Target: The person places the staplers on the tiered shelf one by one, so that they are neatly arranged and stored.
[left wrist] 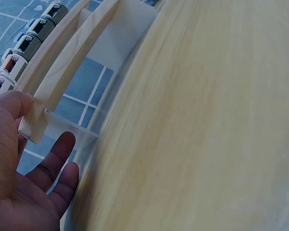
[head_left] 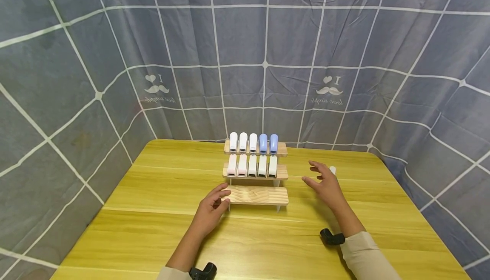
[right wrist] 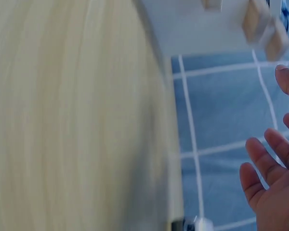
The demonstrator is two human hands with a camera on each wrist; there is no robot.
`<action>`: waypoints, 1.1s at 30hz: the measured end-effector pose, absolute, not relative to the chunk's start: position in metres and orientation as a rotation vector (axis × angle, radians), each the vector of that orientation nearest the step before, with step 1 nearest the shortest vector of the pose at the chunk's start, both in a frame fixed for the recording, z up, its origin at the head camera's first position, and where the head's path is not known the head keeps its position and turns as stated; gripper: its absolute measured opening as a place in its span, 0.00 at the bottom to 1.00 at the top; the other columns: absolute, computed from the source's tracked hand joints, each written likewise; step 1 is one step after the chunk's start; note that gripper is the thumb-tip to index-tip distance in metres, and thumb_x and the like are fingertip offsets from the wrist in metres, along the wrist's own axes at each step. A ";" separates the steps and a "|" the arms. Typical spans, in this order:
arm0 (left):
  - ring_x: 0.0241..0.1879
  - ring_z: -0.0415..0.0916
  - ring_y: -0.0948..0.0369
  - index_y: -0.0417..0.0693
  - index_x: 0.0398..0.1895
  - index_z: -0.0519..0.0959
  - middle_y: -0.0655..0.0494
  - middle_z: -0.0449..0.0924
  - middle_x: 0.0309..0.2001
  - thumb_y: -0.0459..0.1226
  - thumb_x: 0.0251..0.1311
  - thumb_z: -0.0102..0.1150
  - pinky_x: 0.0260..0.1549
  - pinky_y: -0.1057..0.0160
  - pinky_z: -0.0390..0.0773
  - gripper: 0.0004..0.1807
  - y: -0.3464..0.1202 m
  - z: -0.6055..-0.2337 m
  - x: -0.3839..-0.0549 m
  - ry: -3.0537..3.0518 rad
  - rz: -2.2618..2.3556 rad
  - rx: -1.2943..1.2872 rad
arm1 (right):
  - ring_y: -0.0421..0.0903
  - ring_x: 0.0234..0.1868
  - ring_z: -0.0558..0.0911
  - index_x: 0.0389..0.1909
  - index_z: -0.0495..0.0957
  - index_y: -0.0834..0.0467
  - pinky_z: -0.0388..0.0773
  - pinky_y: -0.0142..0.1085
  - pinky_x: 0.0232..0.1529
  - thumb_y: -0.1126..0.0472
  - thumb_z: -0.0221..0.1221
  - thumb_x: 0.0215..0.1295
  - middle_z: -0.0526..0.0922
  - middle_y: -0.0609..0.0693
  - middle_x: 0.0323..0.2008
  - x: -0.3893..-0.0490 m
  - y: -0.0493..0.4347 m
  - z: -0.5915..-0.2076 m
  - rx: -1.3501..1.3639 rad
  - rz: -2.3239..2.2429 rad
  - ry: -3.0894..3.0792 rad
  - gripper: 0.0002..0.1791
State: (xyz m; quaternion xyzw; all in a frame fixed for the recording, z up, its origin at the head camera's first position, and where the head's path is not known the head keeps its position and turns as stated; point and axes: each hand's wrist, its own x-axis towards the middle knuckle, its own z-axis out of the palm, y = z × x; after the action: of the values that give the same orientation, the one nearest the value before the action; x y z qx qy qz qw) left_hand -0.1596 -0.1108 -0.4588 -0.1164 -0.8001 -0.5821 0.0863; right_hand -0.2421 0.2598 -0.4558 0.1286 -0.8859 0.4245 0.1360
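Observation:
A three-tier wooden display stand [head_left: 254, 195] stands on the table. Small stapler-like devices line its upper two boards: white [head_left: 243, 141] and blue ones [head_left: 273, 143] on top, white ones [head_left: 252, 166] below, two with pinkish ends. At the lowest board's left end, my left hand [head_left: 209, 212] pinches the corner between thumb [left wrist: 19, 102] and index finger, which is partly hidden behind the wood; its other fingers hang loose. To the right of the stand, my right hand [head_left: 327, 188] is raised with fingers spread, holding nothing. Beyond it peeks a white object [head_left: 332, 170], mostly hidden by the hand.
The yellow wood-grain table [head_left: 153, 229] reaches back to a grey-blue curtain [head_left: 241, 37] with white grid lines, which also hangs along both sides. Black wrist cameras [head_left: 332, 237] sit on both wrists. Clear side supports [left wrist: 70, 126] hold up the boards.

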 end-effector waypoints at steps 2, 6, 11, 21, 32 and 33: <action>0.51 0.77 0.48 0.33 0.51 0.81 0.40 0.71 0.66 0.25 0.65 0.58 0.44 0.64 0.76 0.13 -0.111 -0.459 -0.160 -2.384 -1.736 -0.350 | 0.61 0.61 0.72 0.69 0.66 0.64 0.71 0.56 0.53 0.56 0.67 0.65 0.70 0.64 0.64 -0.242 0.271 -0.458 0.345 1.232 -2.583 0.35; 0.51 0.77 0.48 0.33 0.52 0.81 0.40 0.71 0.66 0.26 0.66 0.58 0.44 0.64 0.76 0.13 -0.111 -0.460 -0.160 -2.388 -1.733 -0.351 | 0.66 0.60 0.71 0.71 0.64 0.64 0.72 0.58 0.53 0.54 0.65 0.67 0.67 0.65 0.66 -0.240 0.290 -0.462 0.294 1.225 -2.643 0.37; 0.52 0.77 0.47 0.34 0.51 0.81 0.41 0.71 0.66 0.26 0.65 0.59 0.45 0.63 0.76 0.12 -0.111 -0.459 -0.159 -2.385 -1.732 -0.342 | 0.67 0.63 0.68 0.71 0.62 0.66 0.70 0.62 0.56 0.55 0.64 0.68 0.64 0.67 0.67 -0.240 0.309 -0.464 0.271 1.199 -2.689 0.37; 0.55 0.76 0.45 0.33 0.51 0.81 0.40 0.71 0.65 0.25 0.65 0.59 0.45 0.63 0.76 0.12 -0.112 -0.462 -0.161 -2.380 -1.722 -0.333 | 0.71 0.66 0.61 0.70 0.59 0.72 0.63 0.67 0.58 0.59 0.65 0.67 0.58 0.73 0.68 -0.251 0.335 -0.468 0.274 1.167 -2.733 0.38; 0.52 0.77 0.55 0.45 0.53 0.83 0.48 0.71 0.67 0.32 0.67 0.61 0.45 0.64 0.77 0.13 -0.119 -0.497 -0.180 -2.354 -1.730 -0.400 | 0.74 0.67 0.60 0.75 0.48 0.70 0.67 0.63 0.59 0.53 0.62 0.70 0.50 0.77 0.70 -0.261 0.348 -0.475 0.156 1.218 -2.868 0.46; 0.51 0.77 0.55 0.45 0.53 0.83 0.48 0.71 0.67 0.33 0.67 0.61 0.44 0.64 0.77 0.13 -0.119 -0.498 -0.180 -2.349 -1.731 -0.410 | 0.74 0.67 0.60 0.76 0.47 0.70 0.67 0.62 0.59 0.53 0.62 0.70 0.49 0.78 0.70 -0.262 0.348 -0.476 0.157 1.228 -2.876 0.46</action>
State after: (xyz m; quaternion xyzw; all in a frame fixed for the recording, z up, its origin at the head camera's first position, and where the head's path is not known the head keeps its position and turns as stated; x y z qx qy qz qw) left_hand -0.1805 -0.1192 -0.4975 -0.1385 -0.7934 -0.5847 0.0972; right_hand -0.2618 0.3481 -0.4757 0.0500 -0.9186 0.3920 0.0051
